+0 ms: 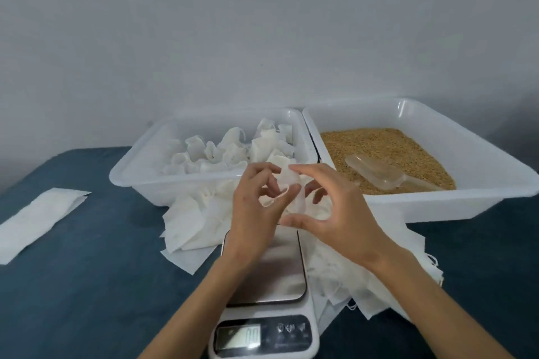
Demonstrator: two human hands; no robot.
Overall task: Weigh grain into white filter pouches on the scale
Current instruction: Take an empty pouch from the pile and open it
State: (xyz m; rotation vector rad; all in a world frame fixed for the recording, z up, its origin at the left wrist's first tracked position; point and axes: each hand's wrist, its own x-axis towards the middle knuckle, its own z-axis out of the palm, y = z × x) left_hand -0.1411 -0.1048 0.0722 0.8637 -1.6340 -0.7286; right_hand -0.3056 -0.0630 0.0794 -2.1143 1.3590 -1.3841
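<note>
Two bare hands meet above the far end of a digital kitchen scale (264, 294), working one white filter pouch (288, 183) between them. The left hand (256, 207) pinches the pouch's near edge with curled fingers and thumb, and the right hand (329, 207) curls round its other side, thumb stretched out below and fingertips tucked behind the fabric. The pouch hangs above the scale's steel platter, not resting on it, and its mouth looks partly pulled open.

The scale sits on a dark blue cloth-covered surface (87, 285), its lit display (237, 336) nearest the camera; the digits are too blurred to read. Loose flat pouches (186, 230) lie heaped just beyond and to the left of the scale, and more flat pouches (350, 280) spread out on its right, partly under the right forearm.

Behind them stand two white plastic trays side by side, touching. The left tray (140, 181) holds opened, crumpled pouches (230, 148). The right tray (437, 204) holds golden-brown grain (379, 146), with a clear plastic scoop (379, 173) lying on top of it, handle toward the right. A separate flat stack of white filter sheets (38, 221) lies well apart at the far left
</note>
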